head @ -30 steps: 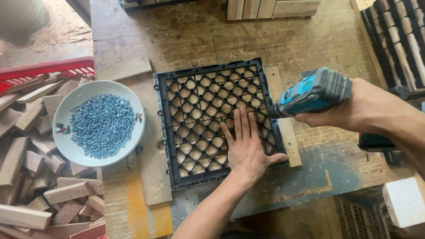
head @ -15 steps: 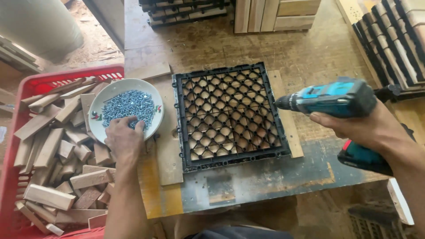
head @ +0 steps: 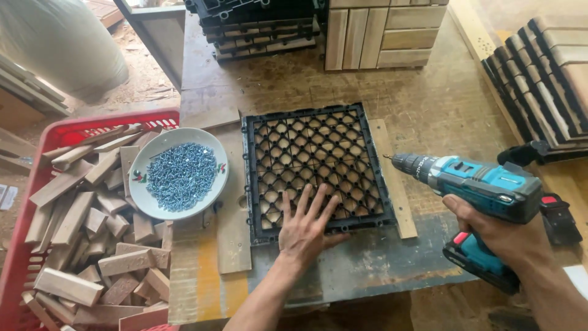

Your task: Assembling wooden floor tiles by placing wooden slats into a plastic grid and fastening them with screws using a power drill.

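A black plastic grid tile [head: 315,165] lies flat on the workbench [head: 429,104]. My left hand [head: 306,227] rests palm down on its near edge, fingers spread. My right hand [head: 502,236] grips a teal and black cordless drill [head: 478,184] to the right of the tile, its bit pointing left toward the tile's right edge. A thin wooden strip [head: 392,178] lies along that edge. A white bowl [head: 179,173] full of small screws sits left of the tile.
A red crate [head: 37,153] of short wooden blocks stands at the left. Stacks of black grid tiles [head: 263,27] and wooden-slat tiles [head: 380,30] sit at the back. More slatted tiles [head: 545,86] lean at the right.
My left hand has left the bowl of screws and now lies flat on the tile's near edge. The drill has dropped lower and drawn back to the right.
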